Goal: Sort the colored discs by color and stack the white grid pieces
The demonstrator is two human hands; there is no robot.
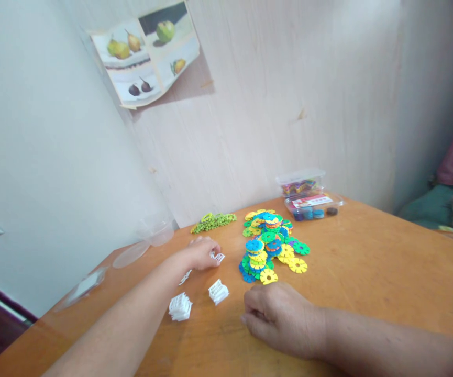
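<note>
Stretched out over the table, my left hand (201,253) is closed, its fingertips pinching a small white openwork plastic piece (219,257). Another white piece (185,277) lies partly hidden by my left forearm. Nearer to me are two neat stacks of such white pieces, a left stack (180,307) and a right stack (218,291). My right hand (279,318) rests on the tabletop in a loose fist, with nothing showing in it. Just beyond its knuckles lies a heap of notched plastic discs (268,236) in yellow, blue, green and orange, partly piled up.
Green small pieces (215,222) lie in a pile by the wall. Clear plastic boxes (310,201) with colourful contents stand at the back. A clear round tub (159,232), its lid (132,254) and a transparent bag (86,284) lie along the left edge of the wooden table (371,256).
</note>
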